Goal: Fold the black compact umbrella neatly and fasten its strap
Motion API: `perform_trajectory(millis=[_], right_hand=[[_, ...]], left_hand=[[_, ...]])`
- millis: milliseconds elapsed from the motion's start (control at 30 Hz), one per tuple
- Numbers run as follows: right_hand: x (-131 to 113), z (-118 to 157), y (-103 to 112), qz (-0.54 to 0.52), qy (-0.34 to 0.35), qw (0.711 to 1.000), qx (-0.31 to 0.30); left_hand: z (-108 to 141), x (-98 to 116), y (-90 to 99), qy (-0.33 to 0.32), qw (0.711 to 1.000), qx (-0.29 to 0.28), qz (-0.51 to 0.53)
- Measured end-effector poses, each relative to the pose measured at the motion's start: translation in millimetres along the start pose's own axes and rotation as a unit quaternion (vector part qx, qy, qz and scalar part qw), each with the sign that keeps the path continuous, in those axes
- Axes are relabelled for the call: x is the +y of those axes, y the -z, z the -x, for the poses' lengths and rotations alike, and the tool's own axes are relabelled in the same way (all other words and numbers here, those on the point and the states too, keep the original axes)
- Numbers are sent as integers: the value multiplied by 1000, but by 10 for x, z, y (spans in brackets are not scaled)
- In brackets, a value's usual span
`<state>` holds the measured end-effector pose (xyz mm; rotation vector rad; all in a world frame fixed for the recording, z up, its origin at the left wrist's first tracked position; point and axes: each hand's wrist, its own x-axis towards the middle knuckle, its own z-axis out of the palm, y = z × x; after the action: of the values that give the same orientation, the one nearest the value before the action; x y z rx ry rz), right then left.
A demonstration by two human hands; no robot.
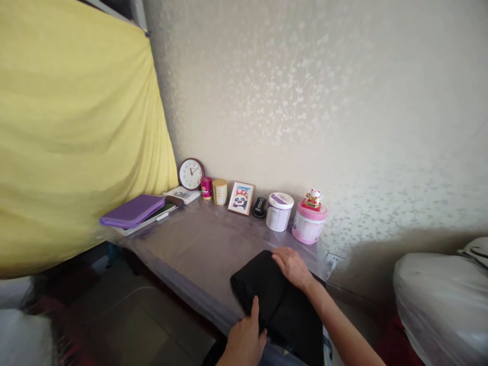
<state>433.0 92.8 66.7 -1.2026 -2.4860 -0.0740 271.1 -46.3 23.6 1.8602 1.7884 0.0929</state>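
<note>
A piece of black cloth (282,310), folded over on itself, lies across the near right end of the table and reaches past its edge at the bottom. My left hand (246,338) is at the cloth's near left side, index finger stretched out against it and thumb apart; its other fingers are partly hidden. On the far right edge of the cloth rests my right hand (293,267), palm down with fingers stretched to the left. What lies under the cloth cannot be made out.
Along the wall on the plastic-covered table (183,244) stand a clock (191,174), small canisters (220,192), a framed panda picture (241,198), a white tub (279,213) and a pink tub (308,226) with a cat figurine. A purple folder (133,211) lies left. White bundle (438,295) right.
</note>
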Motion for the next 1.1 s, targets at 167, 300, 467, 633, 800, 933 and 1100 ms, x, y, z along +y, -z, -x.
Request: perform_trajectory(millis=[167,300,467,633,800,933,1100], right_hand=[[-274,136,-187,-34,143,987,-65],[221,102,-115,55,-32,996,57],[610,554,242,55,-46,990,120],[509,1340,348,64,-66,993,73],[195,1690,250,30,-26,999,23],[3,1675,210,0,5,1000,10],[-33,1498,287,-47,-3,998,45]], left_hand=[[9,2,10,3,1000,0,-4],[8,-3,1,1,1000,9,-11],[14,-32,-9,-5,1000,16,-11],[14,-72,-12,-25,999,24,-11],[4,-96,-40,-33,999,30,-12],[9,-94,-48,-33,999,36,-13],[21,-72,-9,-32,999,24,1]])
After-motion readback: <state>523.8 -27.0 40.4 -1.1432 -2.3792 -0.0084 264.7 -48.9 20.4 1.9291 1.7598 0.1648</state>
